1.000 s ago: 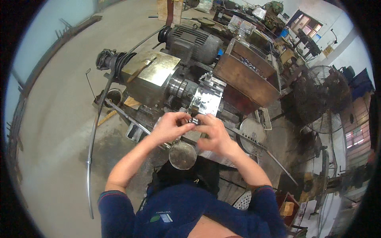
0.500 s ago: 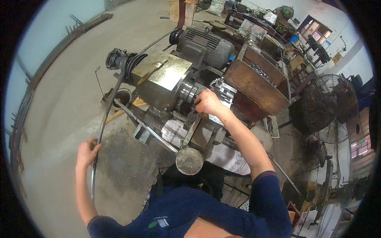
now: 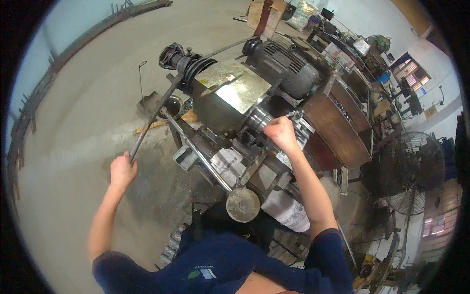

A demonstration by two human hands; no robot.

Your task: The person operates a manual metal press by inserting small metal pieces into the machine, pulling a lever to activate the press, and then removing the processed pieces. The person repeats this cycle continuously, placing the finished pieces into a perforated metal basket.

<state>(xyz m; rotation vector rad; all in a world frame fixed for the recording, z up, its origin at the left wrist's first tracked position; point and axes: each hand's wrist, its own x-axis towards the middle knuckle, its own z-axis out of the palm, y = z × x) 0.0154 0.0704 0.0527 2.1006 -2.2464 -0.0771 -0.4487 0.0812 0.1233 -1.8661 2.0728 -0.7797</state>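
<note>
My left hand is wrapped round the lower end of a long metal lever, which slants up to the pulley end of a small lathe. My right hand is closed at the front of the lathe's shiny round spindle nose. Its fingertips are turned away, so whatever they grip is hidden. Behind it sits a metal-topped headstock with a thin brush-like stick lying across it. Below the right hand, a second bright bar runs down to a round metal disc.
A dark ribbed motor stands behind the headstock. To the right are a brown box holding small metal parts and a large caged fan. White printed sheets lie on the machine bed. An open round container sits left of the headstock.
My left hand has moved up and inward along with the lever's lower end, its grip now firmly closed. The right hand stays by the spindle nose. The whole view has shifted.
</note>
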